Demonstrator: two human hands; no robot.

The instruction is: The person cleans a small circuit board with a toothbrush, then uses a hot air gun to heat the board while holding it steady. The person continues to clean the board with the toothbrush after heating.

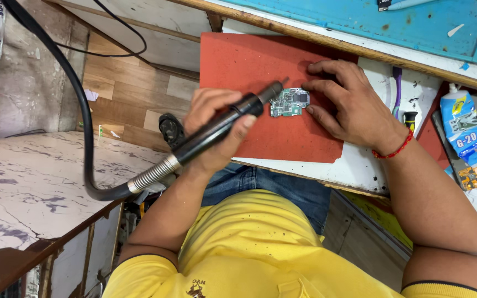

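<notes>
A person in a yellow shirt [260, 248] bends over a repair surface [360, 165], both bare hands at work on a red rectangular mat [249, 72]. Nearest the camera, the left hand [216, 129] is closed in a full grip around a black hot-air wand [222, 124] with a ribbed metal collar, its thick black hose [78, 99] looping away to the left. The wand's long axis runs from lower left to upper right, and its narrow nozzle tip sits just beside the upper left corner of a small green circuit board [289, 102] lying flat on the mat; whether the tip touches cannot be told. The board thus lies up and to the right of the left-hand grip. The right hand [349, 105], a red thread bracelet [394, 149] at the wrist, rests with fingers spread, fingertips [311, 86] against the board's right edge, pinning it rather than clasping it. Further right lie a blue glue tube [465, 132] and a purple-handled tool [397, 91]; beyond, a turquoise panel [371, 22].
</notes>
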